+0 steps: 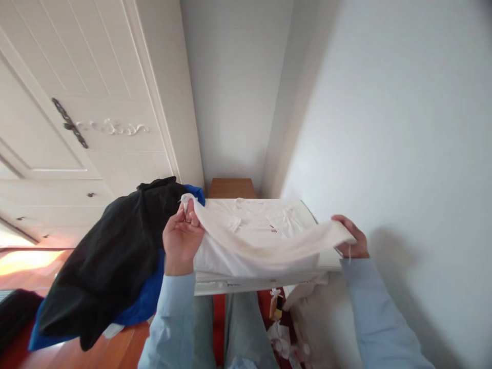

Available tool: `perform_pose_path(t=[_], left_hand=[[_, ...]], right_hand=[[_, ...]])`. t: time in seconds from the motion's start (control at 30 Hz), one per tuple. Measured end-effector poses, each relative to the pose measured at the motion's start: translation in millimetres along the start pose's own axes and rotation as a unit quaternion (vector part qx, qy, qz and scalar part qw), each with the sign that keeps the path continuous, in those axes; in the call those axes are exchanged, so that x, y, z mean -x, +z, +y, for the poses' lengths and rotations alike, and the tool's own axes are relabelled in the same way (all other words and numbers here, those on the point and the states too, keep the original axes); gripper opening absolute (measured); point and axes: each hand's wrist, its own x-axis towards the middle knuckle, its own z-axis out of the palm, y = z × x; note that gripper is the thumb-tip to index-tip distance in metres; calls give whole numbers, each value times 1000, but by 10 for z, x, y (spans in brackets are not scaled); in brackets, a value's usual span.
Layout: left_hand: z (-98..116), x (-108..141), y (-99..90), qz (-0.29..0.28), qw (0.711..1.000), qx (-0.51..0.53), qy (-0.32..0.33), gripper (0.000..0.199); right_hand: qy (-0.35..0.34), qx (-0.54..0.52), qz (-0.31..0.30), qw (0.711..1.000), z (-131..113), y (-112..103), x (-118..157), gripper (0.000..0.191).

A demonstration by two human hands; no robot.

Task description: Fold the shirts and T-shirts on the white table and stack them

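A white T-shirt (255, 251) lies on a white table, its hem lifted off the surface. My left hand (183, 237) pinches one corner of the hem, palm turned up. At the other corner my right hand (352, 237) grips the cloth between thumb and fingers. The raised edge sags between both hands. Farther back, the collar and sleeves lie flat, and a small red print shows near the right sleeve. Part of the shirt's middle is hidden behind the raised hem.
Black clothing (111, 256) and blue cloth (144, 292) are heaped left of the table (330, 259). A white wardrobe (165, 92) stands at left, a pale wall (403, 128) at right. Behind is a brown wooden piece (232, 188). Small packages (279, 333) lie below.
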Motion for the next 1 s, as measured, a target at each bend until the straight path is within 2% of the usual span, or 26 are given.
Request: perform_pose_path(t=[0.03,0.1,0.17,0.2,0.33,0.43,0.53,0.63,0.7,0.8,0.93,1.0], left_hand=[[-71,-203,126,23,1000,-15,-5,22],[-241,-565,280,84,991,-76,-70,24],[-418,-809,296,122,972,-166,-110,27],[-499,-878,257,124,965,-203,-109,28],[-691,-909,-105,76,949,-305,-27,38],[-699,-923,-474,54,912,-405,21,46],[-672,-1060,-784,27,847,-528,47,50],[-684,-1273,-920,11,760,-649,21,49],[-726,-1427,-899,13,720,-694,7,46],[-834,-1657,-765,21,693,-720,8,42],[-975,-1915,-571,26,664,-748,-7,37],[-989,-1999,-508,20,654,-756,-19,27]], right_hand=[[27,-33,7,999,14,108,-216,25],[97,-81,-2,992,116,292,-582,14],[160,-91,6,983,302,379,-809,9],[179,-88,19,980,409,380,-863,10],[171,-71,62,981,740,227,-805,21],[163,-32,52,985,820,117,-672,28],[143,29,50,988,850,61,-604,32],[107,91,69,988,923,12,-668,37],[71,140,92,983,998,-12,-812,39],[18,270,126,954,1111,2,-1150,36],[49,455,112,882,1179,109,-1590,24],[51,473,95,875,1169,158,-1706,18]])
